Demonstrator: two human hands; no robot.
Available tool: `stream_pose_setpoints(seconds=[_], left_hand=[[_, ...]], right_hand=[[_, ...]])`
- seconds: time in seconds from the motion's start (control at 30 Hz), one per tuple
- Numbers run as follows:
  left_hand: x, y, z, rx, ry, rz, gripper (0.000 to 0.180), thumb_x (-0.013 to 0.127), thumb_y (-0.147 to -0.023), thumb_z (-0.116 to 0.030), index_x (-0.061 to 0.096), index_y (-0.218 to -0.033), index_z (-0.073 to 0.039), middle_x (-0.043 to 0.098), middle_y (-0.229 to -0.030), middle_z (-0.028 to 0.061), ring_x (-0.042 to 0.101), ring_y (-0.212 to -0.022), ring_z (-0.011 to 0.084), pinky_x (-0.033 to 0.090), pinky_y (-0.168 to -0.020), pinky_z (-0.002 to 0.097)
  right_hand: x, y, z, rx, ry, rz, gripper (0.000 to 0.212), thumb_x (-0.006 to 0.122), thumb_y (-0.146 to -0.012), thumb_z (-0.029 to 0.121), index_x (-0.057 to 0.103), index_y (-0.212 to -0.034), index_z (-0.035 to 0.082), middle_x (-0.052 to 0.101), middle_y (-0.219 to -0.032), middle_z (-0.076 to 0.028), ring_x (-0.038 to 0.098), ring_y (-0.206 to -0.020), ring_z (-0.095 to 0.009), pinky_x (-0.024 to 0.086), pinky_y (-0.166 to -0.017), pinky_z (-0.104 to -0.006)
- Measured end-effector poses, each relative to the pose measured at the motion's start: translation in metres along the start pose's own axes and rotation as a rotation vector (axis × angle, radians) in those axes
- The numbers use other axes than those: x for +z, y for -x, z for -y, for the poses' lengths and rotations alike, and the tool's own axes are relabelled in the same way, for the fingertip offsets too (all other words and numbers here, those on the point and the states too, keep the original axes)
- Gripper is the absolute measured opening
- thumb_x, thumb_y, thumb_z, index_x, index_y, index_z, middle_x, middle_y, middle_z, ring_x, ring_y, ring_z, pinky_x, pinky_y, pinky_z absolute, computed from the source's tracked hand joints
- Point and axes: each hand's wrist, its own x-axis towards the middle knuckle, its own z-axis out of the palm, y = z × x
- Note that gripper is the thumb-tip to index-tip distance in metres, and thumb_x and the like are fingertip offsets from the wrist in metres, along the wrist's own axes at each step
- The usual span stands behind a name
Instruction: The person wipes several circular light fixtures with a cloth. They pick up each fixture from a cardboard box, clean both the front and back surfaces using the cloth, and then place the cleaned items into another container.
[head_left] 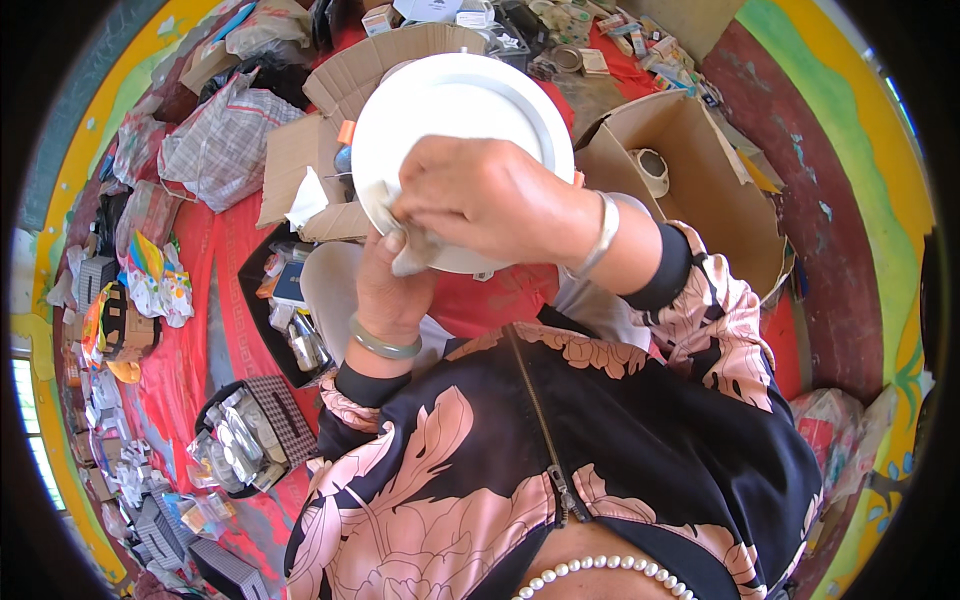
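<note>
A round white ceiling downlight (455,105) is held up in front of me, its smooth face toward me. An orange-tipped clip (346,132) sticks out at its left edge. My left hand (390,292) is closed on the lamp's lower left rim, thumb upward. Across the lamp's lower face, my right hand (480,195) has its fingers curled round a pale, greyish cloth (418,254) pressed against the rim near my left thumb. The cloth partly covers the left fingertips. Behind the lamp stands an open cardboard box (335,85), partly hidden by it.
On the right is an open cardboard box (735,215) with a white ring-shaped fitting (650,172). A black box (262,318) and a checked basket (285,405) of packaged items stand left. Stuffed bags (225,140) and many small goods lie around on red sheeting (205,350).
</note>
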Motion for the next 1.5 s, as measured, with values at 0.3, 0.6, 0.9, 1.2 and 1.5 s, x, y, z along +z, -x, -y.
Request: stream_pose_setpoints(seconds=[0.3, 0.6, 0.9, 1.2, 1.5], left_hand=[[-0.004, 0.002, 0.002, 0.038, -0.074, 0.033, 0.073, 0.073, -0.075, -0.026, 0.036, -0.134, -0.006, 0.047, -0.130, 0.0054, 0.044, -0.122, 0.0221, 0.033, -0.105, 0.0386], [0.010, 0.003, 0.006, 0.006, -0.038, -0.040, 0.072, 0.070, -0.076, -0.027, 0.035, -0.135, -0.004, 0.047, -0.130, 0.0066, 0.045, -0.121, 0.0237, 0.034, -0.104, 0.0394], [0.006, 0.006, -0.010, 0.065, -0.145, -0.060, 0.075, 0.069, -0.075, -0.033, 0.035, -0.134, -0.001, 0.048, -0.128, 0.0117, 0.049, -0.117, 0.0257, 0.039, -0.100, 0.0403], [0.015, 0.005, 0.003, -0.006, -0.051, -0.053, 0.062, 0.064, -0.079, -0.022, 0.038, -0.132, -0.002, 0.048, -0.128, 0.0081, 0.046, -0.119, 0.0233, 0.036, -0.102, 0.0386], [0.009, 0.006, 0.001, 0.037, -0.090, -0.084, 0.061, 0.064, -0.079, -0.017, 0.039, -0.132, -0.002, 0.048, -0.127, 0.0094, 0.046, -0.118, 0.0240, 0.037, -0.101, 0.0406]], right_hand=[[-0.002, -0.004, 0.003, 0.080, -0.092, 0.166, 0.010, 0.063, -0.071, 0.003, 0.064, -0.082, 0.003, 0.060, -0.080, -0.010, 0.060, -0.076, -0.028, 0.048, -0.069, -0.0348], [-0.001, -0.016, -0.015, 0.051, 0.102, -0.060, 0.007, 0.061, -0.074, 0.004, 0.063, -0.081, 0.003, 0.060, -0.081, -0.011, 0.058, -0.073, -0.031, 0.047, -0.067, -0.0359], [-0.024, 0.022, -0.008, 0.085, 0.029, 0.442, 0.004, 0.059, -0.071, 0.004, 0.060, -0.075, 0.004, 0.056, -0.077, -0.009, 0.057, -0.079, -0.027, 0.048, -0.071, -0.0346], [-0.005, -0.005, -0.011, -0.209, 0.378, -0.076, 0.012, 0.062, -0.066, 0.009, 0.059, -0.077, 0.006, 0.050, -0.080, -0.006, 0.056, -0.077, -0.024, 0.050, -0.064, -0.0323], [-0.020, 0.040, -0.038, 0.239, 0.765, -0.084, 0.005, 0.059, -0.070, 0.010, 0.058, -0.071, 0.005, 0.052, -0.078, -0.010, 0.055, -0.080, -0.028, 0.049, -0.063, -0.0359]])
